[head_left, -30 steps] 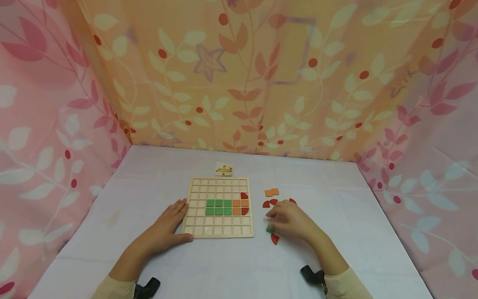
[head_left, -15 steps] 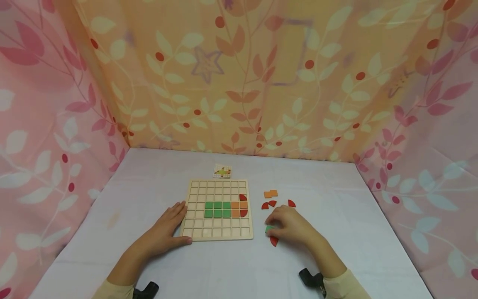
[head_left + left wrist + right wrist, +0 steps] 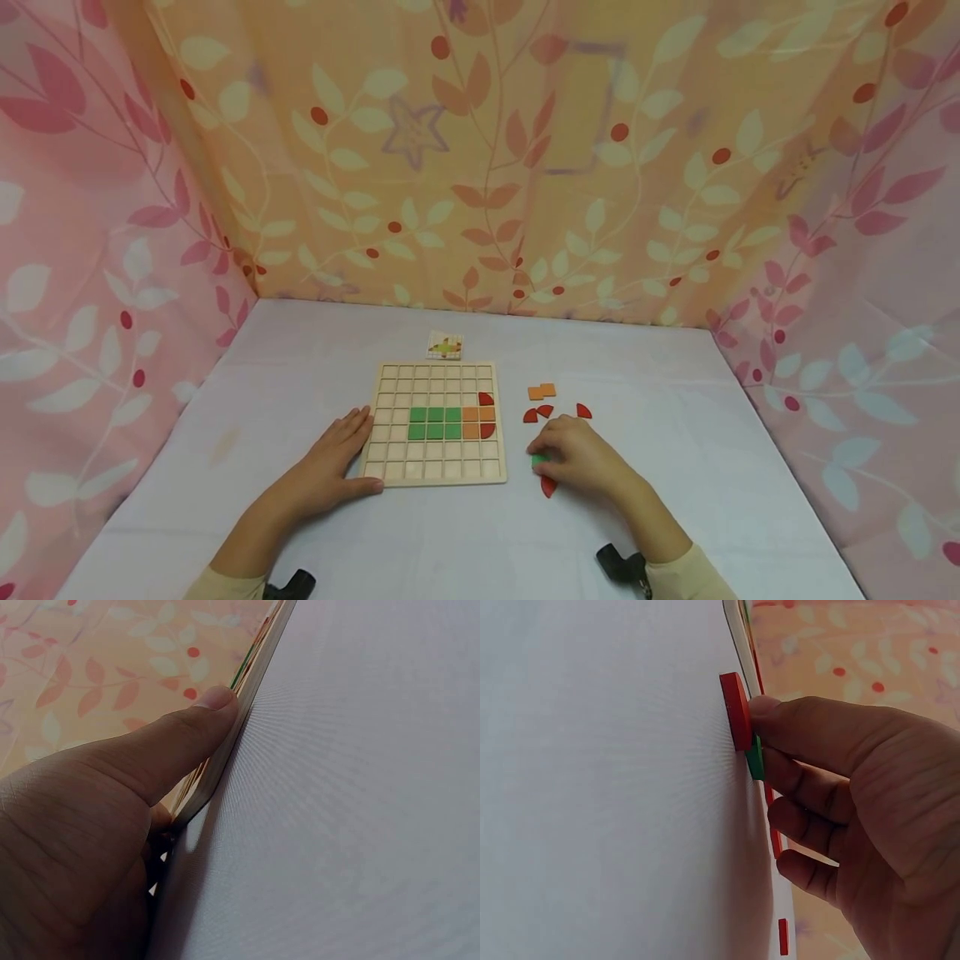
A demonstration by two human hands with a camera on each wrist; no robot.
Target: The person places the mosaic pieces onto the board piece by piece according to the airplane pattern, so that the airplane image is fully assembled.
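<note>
A square wooden grid board lies on the table with green and orange squares and two red quarter-circle pieces set in it. My left hand rests along its left edge, fingers straight and thumb on the near left corner; in the left wrist view, the thumb presses the rim. Right of the board, my right hand pinches a green square tile between thumb and index finger, low over the table. A red quarter-circle piece lies just in front of that tile; the right wrist view shows the red piece close to the thumb.
Beyond the right hand lie two orange squares and red quarter-circle pieces. A small pattern card sits behind the board. Patterned cloth walls surround the white table at the back and sides.
My right hand has lowered its fingers onto the green tile and closed thumb and index finger on it. The left hand stays at the board; the whole view has shifted slightly.
</note>
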